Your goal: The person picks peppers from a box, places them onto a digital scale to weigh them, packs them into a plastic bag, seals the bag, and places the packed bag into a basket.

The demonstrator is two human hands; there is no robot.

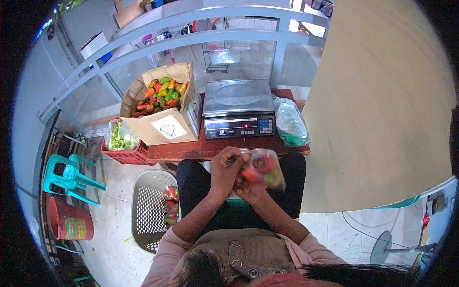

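A clear plastic bag of red, orange and green peppers [263, 170] is held above my lap, slightly blurred. My left hand [224, 170] is closed, its fingers pinching the gathered end of the bag. My right hand [252, 191] is closed on the bag from below, its fingers partly hidden behind the plastic. Just beyond my hands, a digital weighing scale [238, 115] stands on a low reddish-brown table [181, 152]. To its left, an open cardboard box [165, 130] holds many loose peppers [165, 93].
Clear plastic bags [290, 122] lie right of the scale. A perforated basket [150, 210] with bagged peppers [170, 203] stands left of my legs. Farther left are a red crate [129, 155], a teal chair [71, 177] and a red bucket [71, 220]. A tan panel [382, 105] rises at right.
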